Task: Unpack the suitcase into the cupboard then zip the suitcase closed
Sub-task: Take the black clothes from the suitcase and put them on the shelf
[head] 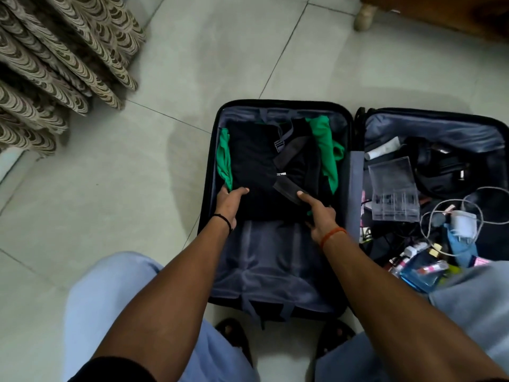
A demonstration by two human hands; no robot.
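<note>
I have my left hand [230, 201] and right hand [319, 213] gripping the near corners of the soft, light black folded clothes [261, 166] in the suitcase [278, 260]'s far left half, probably fingers underneath, so I'd lift evenly.

- The right half of the suitcase [429, 125] is cut off by the picture's right edge.
- The fingers [309, 224] of the right hand [321, 216] go under the black clothes [256, 166]; only the thumb shows.
- The green garment [325, 150] lies mostly hidden below the black clothes.
- The small items [421, 267] near the right knee are too small and blurred to name.
</note>
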